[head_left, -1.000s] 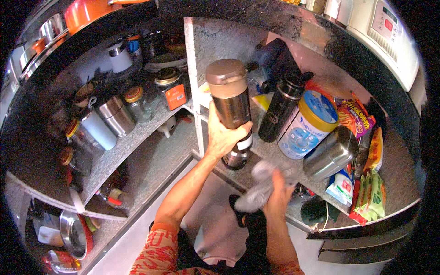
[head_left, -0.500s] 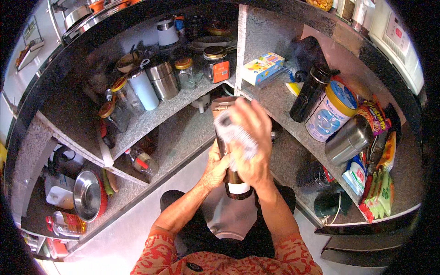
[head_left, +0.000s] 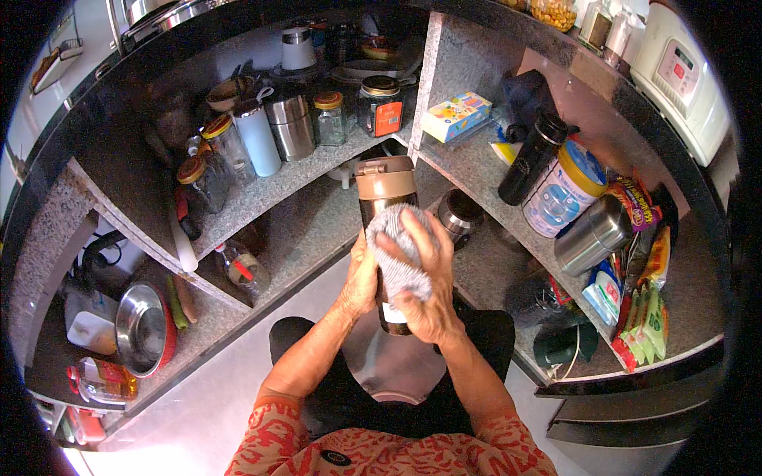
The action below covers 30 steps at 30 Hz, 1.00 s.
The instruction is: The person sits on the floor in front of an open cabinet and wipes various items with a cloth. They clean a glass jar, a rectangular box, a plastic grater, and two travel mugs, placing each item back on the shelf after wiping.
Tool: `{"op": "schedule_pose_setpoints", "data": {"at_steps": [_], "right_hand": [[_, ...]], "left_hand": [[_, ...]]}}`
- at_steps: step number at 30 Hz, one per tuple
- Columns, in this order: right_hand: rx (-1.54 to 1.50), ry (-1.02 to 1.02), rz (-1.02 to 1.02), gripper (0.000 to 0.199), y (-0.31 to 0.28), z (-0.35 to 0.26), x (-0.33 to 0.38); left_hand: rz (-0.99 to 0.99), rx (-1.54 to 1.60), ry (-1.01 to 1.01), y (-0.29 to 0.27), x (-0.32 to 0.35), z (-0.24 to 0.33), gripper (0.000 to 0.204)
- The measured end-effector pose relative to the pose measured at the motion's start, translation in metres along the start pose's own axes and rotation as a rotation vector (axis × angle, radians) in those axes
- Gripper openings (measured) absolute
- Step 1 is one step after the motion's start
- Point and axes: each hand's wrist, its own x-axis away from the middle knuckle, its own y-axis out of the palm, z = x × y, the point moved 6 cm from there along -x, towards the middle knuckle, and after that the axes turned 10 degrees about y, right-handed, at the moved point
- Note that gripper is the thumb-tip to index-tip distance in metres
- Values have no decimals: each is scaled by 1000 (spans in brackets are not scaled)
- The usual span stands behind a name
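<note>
A dark brown vacuum flask with a tan flip lid (head_left: 386,181) is held up before me at the centre, lid end away from me. My left hand (head_left: 361,279) wraps round its left side, about mid-height. In my right hand (head_left: 434,297) is a crumpled grey-and-white striped cloth (head_left: 402,252), pressed against the flask's front and right side. The cloth hides the middle of the body. Below it, a pale label (head_left: 392,314) shows near the base.
The upper left shelf bears a light blue bottle (head_left: 257,136), a steel canister (head_left: 292,125) and several glass jars. On the right shelf stand a black flask (head_left: 533,159), a milk powder tin (head_left: 565,189) and a steel canister (head_left: 593,236). A red-sided steel bowl (head_left: 145,329) rests lower left.
My right hand and the cloth have moved down the flask, uncovering its tan lid. The flask has shifted slightly left, and my left hand still grips it.
</note>
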Motion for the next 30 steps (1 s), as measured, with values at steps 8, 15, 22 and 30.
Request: {"op": "schedule_pose_setpoints", "data": {"at_steps": [8, 15, 22, 30], "right_hand": [[7, 6, 190, 45, -16, 3, -35], [-880, 678, 57, 54, 4, 73, -30], [-452, 327, 21, 52, 9, 51, -4], [-581, 768, -69, 51, 33, 79, 52]], "left_hand": [[-172, -88, 64, 13, 11, 5, 69], [-223, -27, -53, 16, 12, -4, 68], [-13, -74, 27, 2, -7, -12, 72], [31, -58, 108, -15, -22, -3, 51]]}}
